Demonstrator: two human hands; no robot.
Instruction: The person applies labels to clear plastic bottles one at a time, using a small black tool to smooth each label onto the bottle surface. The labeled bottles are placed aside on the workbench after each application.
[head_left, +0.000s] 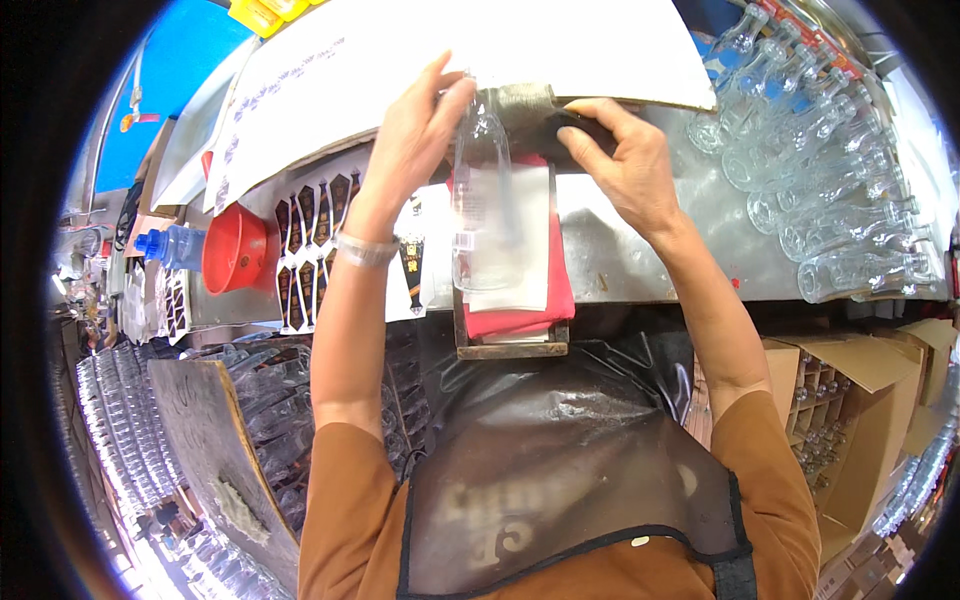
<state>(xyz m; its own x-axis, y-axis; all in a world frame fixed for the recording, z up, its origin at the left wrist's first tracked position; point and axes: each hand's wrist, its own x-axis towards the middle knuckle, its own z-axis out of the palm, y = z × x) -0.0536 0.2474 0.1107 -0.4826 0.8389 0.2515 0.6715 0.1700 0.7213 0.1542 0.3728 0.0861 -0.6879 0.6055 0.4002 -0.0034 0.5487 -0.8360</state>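
The left hand (420, 125) grips the clear glass bottle (482, 205) by its neck, over the cloth-padded tray (512, 351); the right hand (637, 165) pinches a dark piece (587, 126). Steady neck support probably prevents rolling.

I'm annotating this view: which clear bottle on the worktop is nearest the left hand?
The lone bottle over the white-and-red padding, its neck at the left hand; the other bottles are clustered at the picture's right.
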